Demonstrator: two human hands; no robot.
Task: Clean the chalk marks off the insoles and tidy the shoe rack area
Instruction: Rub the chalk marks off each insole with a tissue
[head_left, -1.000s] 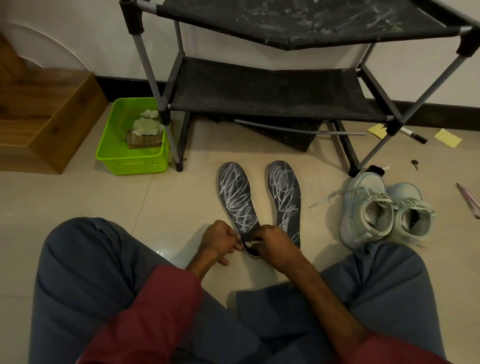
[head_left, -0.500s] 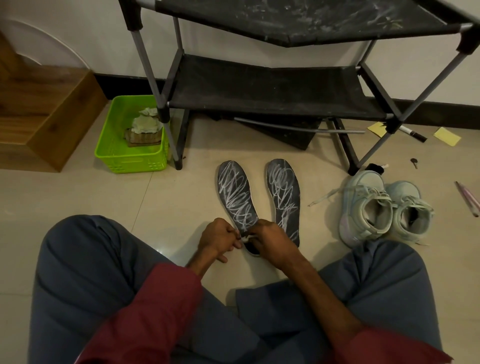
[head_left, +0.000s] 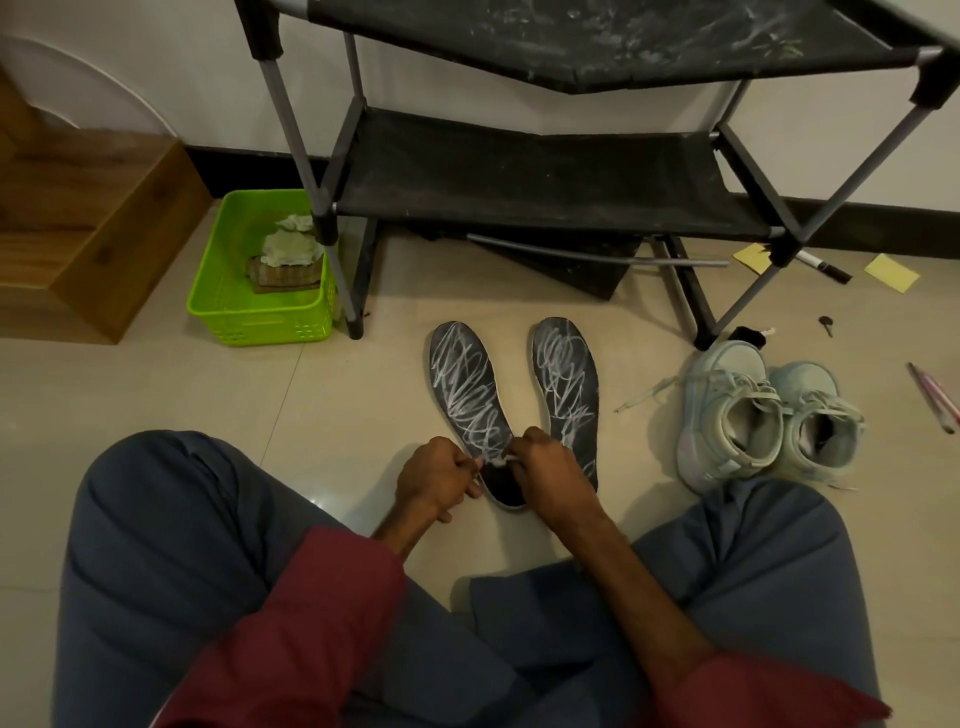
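Two dark insoles lie side by side on the tiled floor, both scribbled over with white chalk. The left insole (head_left: 467, 395) has a bare dark heel, where both hands meet. My left hand (head_left: 436, 475) has its fingers curled at the heel's left edge and holds it down. My right hand (head_left: 550, 478) pinches a small white piece (head_left: 496, 460) against the insole; I cannot tell what the piece is. The heel of the right insole (head_left: 569, 384) is partly hidden behind my right hand. The black shoe rack (head_left: 519, 171) stands just beyond, with chalk smears on its top shelf.
A green basket (head_left: 228, 317) with crumpled paper sits left of the rack, next to a wooden step (head_left: 93, 228). A pair of pale sneakers (head_left: 763, 415) stands at the right. Yellow notes (head_left: 891, 273), a marker (head_left: 826, 267), a key (head_left: 826, 325) and pens (head_left: 935, 397) litter the floor.
My right hand has slid the white piece a little up the left insole from the heel. My left hand has stayed at the heel's edge.
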